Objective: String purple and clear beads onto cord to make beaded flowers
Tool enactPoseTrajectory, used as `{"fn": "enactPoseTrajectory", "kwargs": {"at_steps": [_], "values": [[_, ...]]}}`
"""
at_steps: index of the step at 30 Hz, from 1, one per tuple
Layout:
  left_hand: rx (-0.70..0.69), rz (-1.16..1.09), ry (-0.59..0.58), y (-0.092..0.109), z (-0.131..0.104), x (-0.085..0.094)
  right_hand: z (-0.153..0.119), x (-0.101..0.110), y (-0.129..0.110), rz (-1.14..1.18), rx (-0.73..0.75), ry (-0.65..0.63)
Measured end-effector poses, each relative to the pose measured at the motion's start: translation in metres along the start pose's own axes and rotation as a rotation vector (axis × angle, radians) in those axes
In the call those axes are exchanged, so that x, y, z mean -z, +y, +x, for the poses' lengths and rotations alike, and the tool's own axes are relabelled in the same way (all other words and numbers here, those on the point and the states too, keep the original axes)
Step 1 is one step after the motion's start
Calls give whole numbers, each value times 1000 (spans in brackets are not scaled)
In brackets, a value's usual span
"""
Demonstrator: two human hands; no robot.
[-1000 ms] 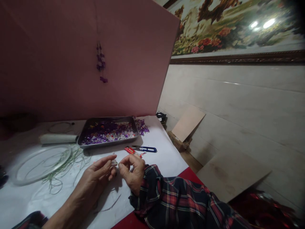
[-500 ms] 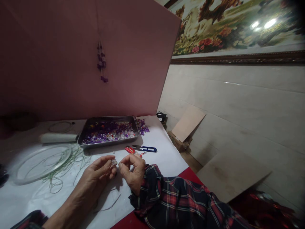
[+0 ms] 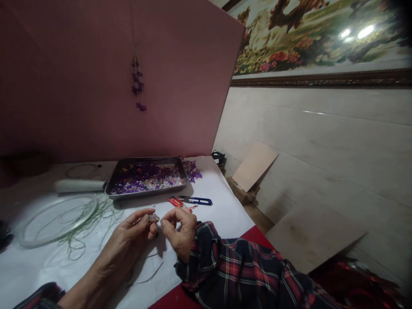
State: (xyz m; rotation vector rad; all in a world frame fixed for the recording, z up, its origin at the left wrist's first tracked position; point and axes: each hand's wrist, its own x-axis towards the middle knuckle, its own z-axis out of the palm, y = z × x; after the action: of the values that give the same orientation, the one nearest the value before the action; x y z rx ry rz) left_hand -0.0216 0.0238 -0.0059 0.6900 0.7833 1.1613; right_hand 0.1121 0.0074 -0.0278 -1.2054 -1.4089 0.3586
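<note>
Between the fingertips of my left hand (image 3: 131,231) is a small cluster of clear beads (image 3: 153,218). My right hand (image 3: 179,229) is closed in a pinch just to the right of it; what lies between thumb and forefinger is too small to make out. Beyond my right hand a red lighter (image 3: 176,202) rests on the white table covering, with blue-handled thread snips (image 3: 198,201) beside it. Farther back stands a metal tray (image 3: 146,196) holding purple, clear and a few orange beads.
Purple beads (image 3: 193,172) are heaped at the tray's right. To the left lie a ring of clear line (image 3: 24,244), tangled green cord (image 3: 77,227) and a white roll (image 3: 79,185). A purple bead string (image 3: 137,83) hangs on the pink panel (image 3: 180,86) behind.
The bead cluster in my left fingers has turned slightly and shows a different side. Both hands stay in nearly the same place.
</note>
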Motion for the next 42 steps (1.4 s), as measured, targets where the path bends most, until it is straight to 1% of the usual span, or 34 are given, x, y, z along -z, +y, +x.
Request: {"fn": "enactPoseTrajectory", "kwargs": {"at_steps": [5,9,14,19,25,29,33,38,42], "values": [[13,14,-28,-1,2,2,-1,1,-1,1,-8,2],[16,5,-4,-1,1,2,-1,1,-3,-6,-4,-7],[62,-6,59,3,0,-2,0,1,-1,-13,5,9],[87,-37,30,2,5,3,1,3,-3,-39,9,-28],[85,-39,-1,-1,7,7,2,6,-9,-11,15,-23],[65,-32,-27,-1,6,5,1,2,-6,-14,7,12],[66,21,-7,2,2,-1,0,-4,-2,15,10,74],[64,63,3,5,-5,-7,2,-1,-3,27,32,30],[63,60,6,7,-7,-10,1,2,-3,10,19,8]]}}
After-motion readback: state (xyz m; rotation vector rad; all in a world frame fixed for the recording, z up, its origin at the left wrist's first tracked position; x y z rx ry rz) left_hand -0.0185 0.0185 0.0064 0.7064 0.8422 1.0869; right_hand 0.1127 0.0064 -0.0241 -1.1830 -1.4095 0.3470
